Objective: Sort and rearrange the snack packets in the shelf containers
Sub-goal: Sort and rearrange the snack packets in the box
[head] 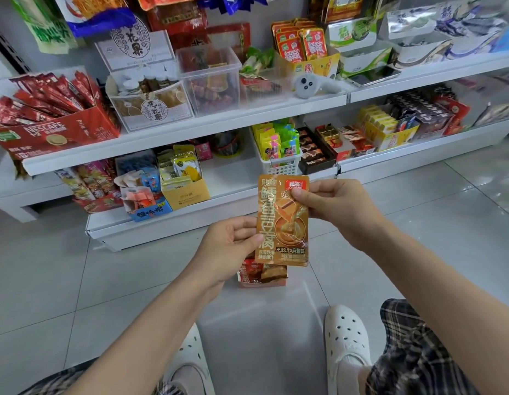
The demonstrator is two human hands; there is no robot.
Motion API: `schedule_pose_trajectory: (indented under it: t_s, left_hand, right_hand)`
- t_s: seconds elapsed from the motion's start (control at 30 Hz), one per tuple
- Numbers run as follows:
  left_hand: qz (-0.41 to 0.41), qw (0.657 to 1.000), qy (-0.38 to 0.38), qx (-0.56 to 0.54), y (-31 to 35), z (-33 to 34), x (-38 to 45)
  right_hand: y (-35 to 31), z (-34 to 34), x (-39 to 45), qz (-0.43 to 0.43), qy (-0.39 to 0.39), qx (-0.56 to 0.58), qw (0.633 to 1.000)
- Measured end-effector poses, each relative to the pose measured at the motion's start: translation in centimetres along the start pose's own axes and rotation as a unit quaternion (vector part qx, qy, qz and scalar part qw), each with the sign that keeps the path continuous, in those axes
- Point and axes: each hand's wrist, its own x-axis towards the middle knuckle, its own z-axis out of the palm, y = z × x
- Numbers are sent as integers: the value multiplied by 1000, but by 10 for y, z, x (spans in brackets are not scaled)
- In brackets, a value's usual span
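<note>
A golden-brown snack packet [281, 223] with a red label at its top right corner is held upright in front of the shelves. My right hand [341, 206] pinches its upper right part with thumb and fingers. My left hand [233, 240] holds its lower left edge, thumb on the front. Under the packet an open red box [261, 276] with more packets stands on the floor tiles. Clear plastic containers [210, 81] with snacks sit on the upper shelf.
The lower shelf carries a white basket [278, 163] of yellow and green packets, a yellow carton [187, 192] and chocolate boxes [316, 152]. A red Nescafe box [54, 129] sits at upper left. A white controller [307, 85] lies on the upper shelf. My white shoes [347, 343] are below.
</note>
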Motion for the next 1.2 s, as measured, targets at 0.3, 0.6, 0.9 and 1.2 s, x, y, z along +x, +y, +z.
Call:
schedule_pose_trajectory:
  t_s: [0.3,0.6,0.9,1.2]
  left_hand:
    - [-11,1000,1,-4,1,0,2]
    - [-179,905,-176,-343,18,15,-3]
    - [-69,967,-16,-243,17,21,9]
    - [-29,985,34,-165,14,24,6]
  right_hand:
    - [-2,-4,2,3,-45,14,999]
    - [-2,-1,5,30,-112,175,978]
    - [-17,-15,8,81,-126,230,962]
    - [-8,-21,6,11,-25,56,998]
